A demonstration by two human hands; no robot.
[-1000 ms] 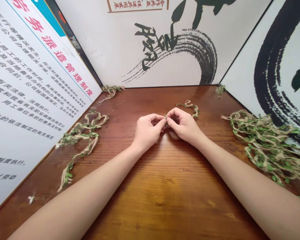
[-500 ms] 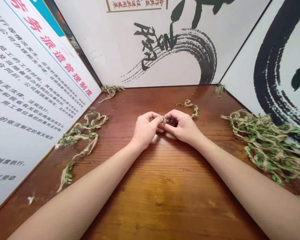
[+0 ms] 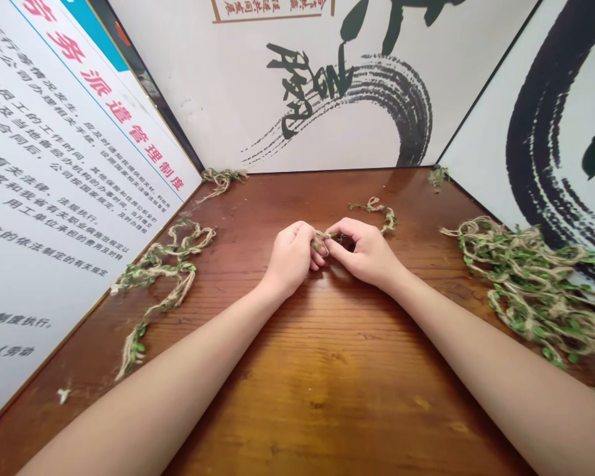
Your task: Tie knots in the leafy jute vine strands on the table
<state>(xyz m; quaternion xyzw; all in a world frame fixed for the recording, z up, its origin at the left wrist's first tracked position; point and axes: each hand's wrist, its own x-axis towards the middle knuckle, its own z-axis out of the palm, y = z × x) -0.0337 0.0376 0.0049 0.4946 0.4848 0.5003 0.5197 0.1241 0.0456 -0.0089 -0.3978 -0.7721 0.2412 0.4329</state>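
My left hand [image 3: 291, 256] and my right hand [image 3: 361, 248] meet over the middle of the table, fingertips nearly touching. Both are closed on a leafy twine [image 3: 389, 219], a tan cord with small green leaves. A thin loop of its cord shows between the fingertips. Behind my right hand the rest of the twine curls away across the wood. My left fingers bend inward around the cord, while my right thumb and index finger pinch it. The exact crossing of the strands is partly hidden by the fingers.
A big heap of leafy twine [image 3: 540, 291] lies on the right of the wooden table [image 3: 307, 390]. Looser lengths [image 3: 166, 268] lie on the left, and a small bunch [image 3: 223, 178] sits in the back left corner. Printed panels [image 3: 218, 99] enclose the back and sides.
My left fingers have curled further round, and the left thumb has moved off its pinch. A thin loop of cord now shows between the hands. My right hand has barely moved.
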